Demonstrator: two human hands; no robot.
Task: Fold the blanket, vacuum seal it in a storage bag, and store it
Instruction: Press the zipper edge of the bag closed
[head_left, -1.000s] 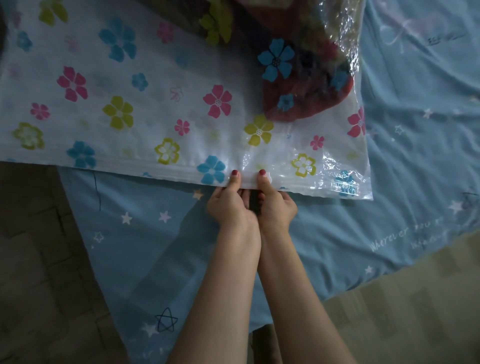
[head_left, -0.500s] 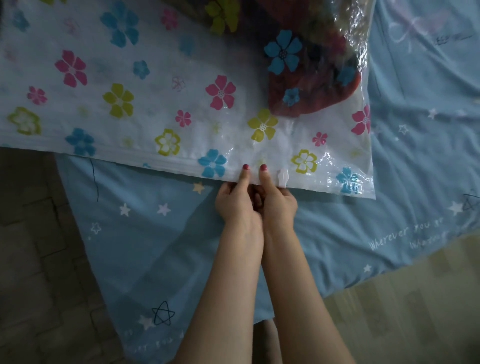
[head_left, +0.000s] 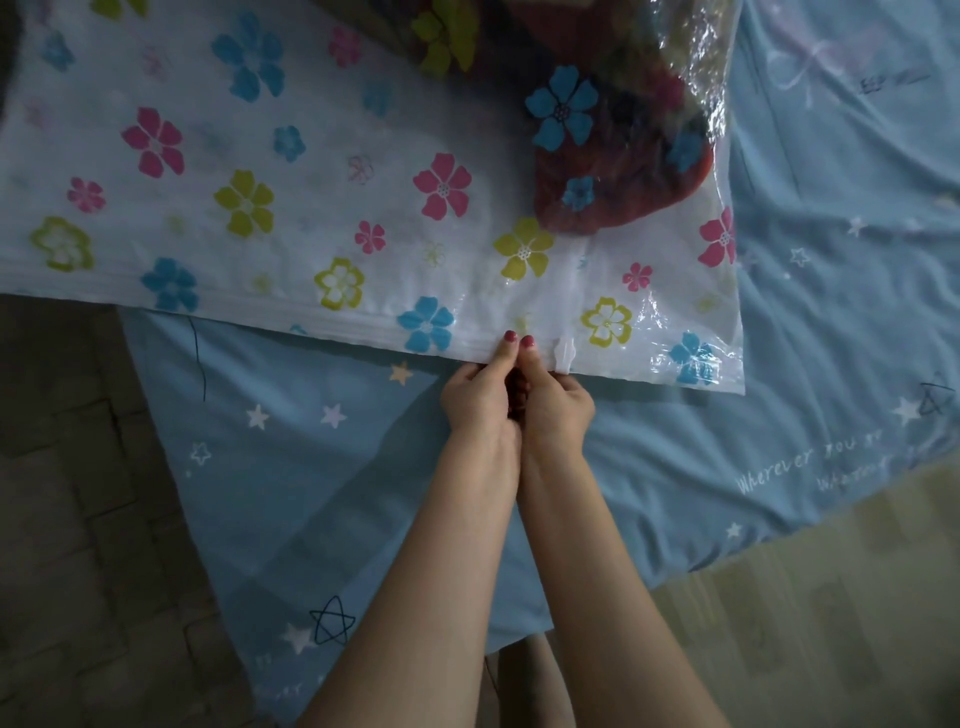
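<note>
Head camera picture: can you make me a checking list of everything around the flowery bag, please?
Surface: blue star-print bedsheet on a bed, its corner hanging toward the floor.
Job's things: flower-print vacuum storage bag lying flat on the sheet; red blanket inside it at the far right; white zip slider clip on the bag's near edge.
Clutter: nothing seen.
Hands: left hand and right hand side by side, both pinching the bag's zip edge just left of the clip.
Cables: nothing seen.
Surroundings: dark tiled floor at left, pale wood-look floor at right.
</note>
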